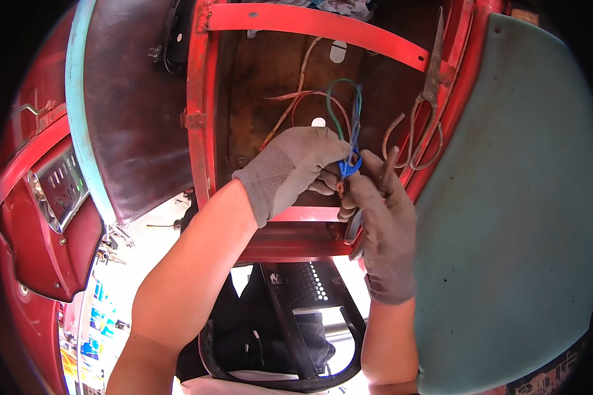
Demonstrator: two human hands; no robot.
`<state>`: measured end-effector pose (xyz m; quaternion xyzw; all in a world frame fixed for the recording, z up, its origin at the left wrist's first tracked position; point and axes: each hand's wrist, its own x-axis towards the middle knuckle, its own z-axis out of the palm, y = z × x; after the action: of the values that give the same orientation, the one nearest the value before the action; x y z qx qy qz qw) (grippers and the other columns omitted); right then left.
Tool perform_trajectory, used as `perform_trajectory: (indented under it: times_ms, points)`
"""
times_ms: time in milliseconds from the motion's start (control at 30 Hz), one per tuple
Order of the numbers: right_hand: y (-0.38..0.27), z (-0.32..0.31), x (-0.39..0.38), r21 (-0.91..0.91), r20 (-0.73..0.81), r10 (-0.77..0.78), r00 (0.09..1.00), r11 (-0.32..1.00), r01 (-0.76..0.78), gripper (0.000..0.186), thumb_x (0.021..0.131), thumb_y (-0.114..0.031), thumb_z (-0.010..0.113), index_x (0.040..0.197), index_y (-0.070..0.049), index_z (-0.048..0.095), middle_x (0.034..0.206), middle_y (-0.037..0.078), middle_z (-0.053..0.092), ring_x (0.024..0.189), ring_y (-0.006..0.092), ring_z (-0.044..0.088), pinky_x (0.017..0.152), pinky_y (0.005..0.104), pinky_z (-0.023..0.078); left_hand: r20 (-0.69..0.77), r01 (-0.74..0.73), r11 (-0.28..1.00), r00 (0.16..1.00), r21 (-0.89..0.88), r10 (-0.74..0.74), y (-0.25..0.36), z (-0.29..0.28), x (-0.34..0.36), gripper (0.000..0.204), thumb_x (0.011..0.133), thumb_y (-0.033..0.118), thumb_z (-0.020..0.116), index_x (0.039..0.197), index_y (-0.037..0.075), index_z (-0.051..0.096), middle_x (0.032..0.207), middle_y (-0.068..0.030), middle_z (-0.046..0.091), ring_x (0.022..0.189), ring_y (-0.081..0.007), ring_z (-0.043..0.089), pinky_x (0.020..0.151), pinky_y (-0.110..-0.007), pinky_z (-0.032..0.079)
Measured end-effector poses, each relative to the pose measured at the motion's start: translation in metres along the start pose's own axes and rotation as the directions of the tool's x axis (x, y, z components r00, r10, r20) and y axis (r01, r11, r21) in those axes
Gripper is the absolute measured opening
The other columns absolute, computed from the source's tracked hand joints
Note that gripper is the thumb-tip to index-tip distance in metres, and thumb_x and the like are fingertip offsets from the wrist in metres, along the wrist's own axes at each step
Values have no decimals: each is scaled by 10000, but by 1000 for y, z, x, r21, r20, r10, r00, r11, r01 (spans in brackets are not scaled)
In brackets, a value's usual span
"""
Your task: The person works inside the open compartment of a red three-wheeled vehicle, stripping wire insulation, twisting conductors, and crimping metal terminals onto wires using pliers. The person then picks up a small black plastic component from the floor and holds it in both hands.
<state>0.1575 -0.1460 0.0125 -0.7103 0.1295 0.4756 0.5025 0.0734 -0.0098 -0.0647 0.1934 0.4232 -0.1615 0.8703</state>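
Observation:
A looped bundle of green and blue wires [358, 105] rises from between my hands inside a red metal frame. My left hand [300, 161], in a grey glove, is closed with its fingertips pinching the bundle's lower part. A bright blue strip [350, 166], tape or flat wire, wraps there, and a coppery end [340, 188] shows just below it. From the right, my right hand [382, 217], also gloved, closes its fingers on the same spot. Against its palm sits a dark rounded object [354, 226], mostly hidden; I cannot make out its kind.
Scissors [430, 99] with long handles rest on the frame's right rail. Loose pinkish wires [301, 79] lie in the rusty compartment behind. A teal padded panel [507, 210] stands at right, a dark panel [135, 112] at left. Below is a black metal rack [283, 329].

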Motion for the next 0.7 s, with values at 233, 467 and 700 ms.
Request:
perform_trajectory:
  times_ms: [233,467,700]
  points:
    - [8,-4,7,-62,2,7,1000,998,-7,186,1002,-113,697,1120,23,650,825,-23,591,702,41,502,620,220,412,46,10,1000,999,12,-10,-5,-6,-2,251,1033,275,697,1057,26,682,857,-5,651,700,-84,571,644,-223,480]
    - [5,0,13,-275,17,34,999,961,-28,102,987,-100,697,1002,-16,641,763,-15,575,656,49,499,566,264,405,7,79,937,996,339,-86,3,-1,7,215,999,237,675,944,31,705,764,7,627,679,-71,582,612,-234,457]
    - [8,0,-28,-778,95,-296,950,573,256,181,906,-71,733,821,-30,578,703,133,553,648,326,544,605,431,424,79,21,900,995,436,-62,6,12,15,176,914,174,716,849,15,681,726,-22,652,646,-80,601,577,-230,473]
